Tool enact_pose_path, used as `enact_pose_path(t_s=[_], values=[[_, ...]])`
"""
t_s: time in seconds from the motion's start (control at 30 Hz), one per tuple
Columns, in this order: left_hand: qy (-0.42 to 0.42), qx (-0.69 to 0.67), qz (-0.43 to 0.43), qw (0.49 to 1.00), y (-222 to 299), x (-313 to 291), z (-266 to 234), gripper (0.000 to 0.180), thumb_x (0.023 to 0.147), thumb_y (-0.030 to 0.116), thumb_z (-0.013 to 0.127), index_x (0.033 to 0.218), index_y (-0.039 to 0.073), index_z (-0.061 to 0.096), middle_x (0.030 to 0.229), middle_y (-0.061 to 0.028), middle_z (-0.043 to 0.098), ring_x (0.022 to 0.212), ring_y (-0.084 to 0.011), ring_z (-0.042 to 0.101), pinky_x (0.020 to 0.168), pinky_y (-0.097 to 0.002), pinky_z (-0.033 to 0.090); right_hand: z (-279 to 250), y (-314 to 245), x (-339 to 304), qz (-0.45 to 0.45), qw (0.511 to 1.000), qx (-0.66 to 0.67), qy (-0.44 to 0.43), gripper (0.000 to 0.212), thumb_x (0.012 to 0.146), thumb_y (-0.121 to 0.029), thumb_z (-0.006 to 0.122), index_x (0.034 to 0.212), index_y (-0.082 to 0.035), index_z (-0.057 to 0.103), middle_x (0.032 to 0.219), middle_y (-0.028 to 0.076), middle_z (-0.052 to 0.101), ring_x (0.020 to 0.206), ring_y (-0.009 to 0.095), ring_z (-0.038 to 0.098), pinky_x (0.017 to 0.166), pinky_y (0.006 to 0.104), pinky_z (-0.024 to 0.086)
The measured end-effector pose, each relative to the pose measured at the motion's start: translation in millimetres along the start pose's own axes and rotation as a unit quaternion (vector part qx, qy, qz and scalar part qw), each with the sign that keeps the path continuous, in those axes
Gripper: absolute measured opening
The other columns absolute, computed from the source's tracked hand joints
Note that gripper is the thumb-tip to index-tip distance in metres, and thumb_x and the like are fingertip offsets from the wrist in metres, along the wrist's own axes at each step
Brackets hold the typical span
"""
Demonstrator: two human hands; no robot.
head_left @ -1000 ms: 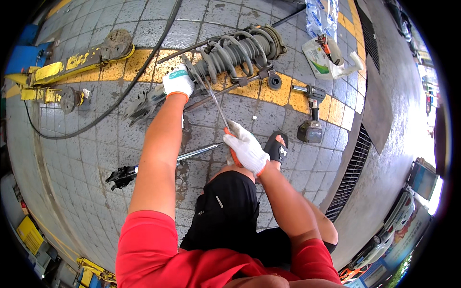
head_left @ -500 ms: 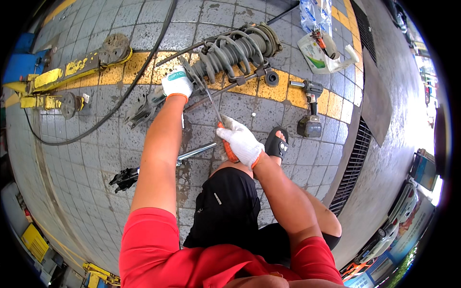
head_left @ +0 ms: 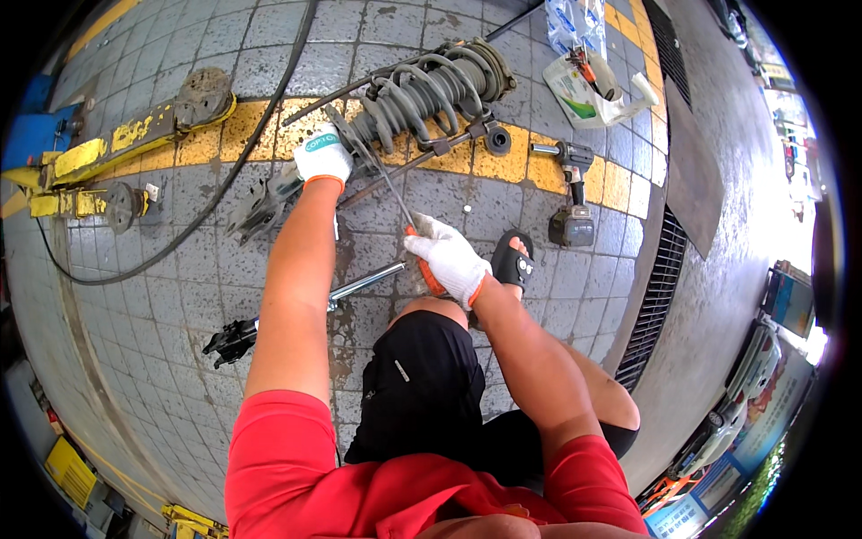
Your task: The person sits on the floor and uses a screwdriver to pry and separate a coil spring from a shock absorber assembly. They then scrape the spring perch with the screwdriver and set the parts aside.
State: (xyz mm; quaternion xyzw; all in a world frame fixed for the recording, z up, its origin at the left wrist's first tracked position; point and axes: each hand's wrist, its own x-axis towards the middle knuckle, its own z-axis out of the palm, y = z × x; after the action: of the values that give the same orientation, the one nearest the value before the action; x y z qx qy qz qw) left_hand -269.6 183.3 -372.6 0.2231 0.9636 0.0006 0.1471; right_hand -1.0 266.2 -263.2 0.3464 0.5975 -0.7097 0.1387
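A grey coil spring (head_left: 431, 99) sits around a suspension strut that lies slanted on the tiled floor, flanked by the rods of a spring compressor (head_left: 449, 142). White-gloved, my left hand (head_left: 322, 160) is closed over the strut at its lower end, beside the spring's seat; its fingertips are partly hidden. My right hand (head_left: 449, 260), also gloved, grips a screwdriver (head_left: 431, 277) by its orange handle. The long metal shaft slants up and left to the spring's lower seat; whether the tip touches it I cannot tell. Below my left hand lies a shock absorber (head_left: 366, 281) with a shiny rod.
A cordless impact wrench (head_left: 573, 189) lies at right, below a cut-open white jug (head_left: 582, 97) holding tools. A black round bushing (head_left: 497, 141) lies by the spring. Yellow lift arms (head_left: 117, 139) and a black hose (head_left: 238, 162) occupy the left. A drain grate (head_left: 651, 305) runs along the right.
The whole view has shifted slightly, with floor things now a little higher and further left. Both hands keep their holds on the strut and the screwdriver.
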Motion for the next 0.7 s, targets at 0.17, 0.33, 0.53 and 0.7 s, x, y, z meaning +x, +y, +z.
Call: enact_pose_path(t_s=[0.17, 0.33, 0.53, 0.7], values=[[-0.038, -0.010, -0.007, 0.999, 5.2, 0.4, -10.1, 0.033, 0.090, 0.017, 0.064, 0.122, 0.009, 0.067, 0.118, -0.0147, 0.075, 0.114, -0.0314, 0.073, 0.094, -0.0430, 0.057, 40.4, -2.5, -1.5, 0.037, 0.981, 0.183, 0.052, 0.070, 0.101, -0.014, 0.064, 0.161, 0.009, 0.033, 0.159, 0.020, 0.049, 0.143, 0.025, 0.050, 0.121, 0.0328, 0.036], [0.002, -0.004, -0.005, 1.000, -0.1, 0.4, -0.1, 0.028, 0.089, 0.017, 0.067, 0.116, 0.011, 0.068, 0.111, -0.0129, 0.078, 0.109, -0.0312, 0.075, 0.089, -0.0427, 0.057, 69.4, -18.9, -9.8, 0.044, 0.962, 0.259, 0.077, 0.071, 0.103, -0.011, 0.063, 0.162, 0.009, 0.030, 0.161, 0.021, 0.046, 0.146, 0.025, 0.047, 0.122, 0.0329, 0.034], [0.002, -0.004, -0.006, 1.000, 3.5, -2.6, -1.0, 0.029, 0.088, 0.016, 0.067, 0.117, 0.011, 0.067, 0.110, -0.0118, 0.078, 0.108, -0.0311, 0.075, 0.089, -0.0422, 0.057, 35.6, -0.6, -5.4, -0.009, 0.988, 0.144, 0.046, 0.071, 0.101, -0.013, 0.063, 0.161, 0.009, 0.033, 0.160, 0.020, 0.048, 0.146, 0.025, 0.047, 0.121, 0.0331, 0.035], [-0.003, -0.009, -0.008, 1.000, 2.4, -4.0, -4.0, 0.030, 0.088, 0.017, 0.068, 0.117, 0.011, 0.067, 0.111, -0.0118, 0.077, 0.109, -0.0313, 0.074, 0.090, -0.0424, 0.056, 11.1, -18.3, -11.0, 0.004, 1.000, -0.025, 0.017, 0.069, 0.099, -0.020, 0.064, 0.159, 0.005, 0.040, 0.154, 0.019, 0.056, 0.143, 0.025, 0.052, 0.119, 0.0319, 0.037]])
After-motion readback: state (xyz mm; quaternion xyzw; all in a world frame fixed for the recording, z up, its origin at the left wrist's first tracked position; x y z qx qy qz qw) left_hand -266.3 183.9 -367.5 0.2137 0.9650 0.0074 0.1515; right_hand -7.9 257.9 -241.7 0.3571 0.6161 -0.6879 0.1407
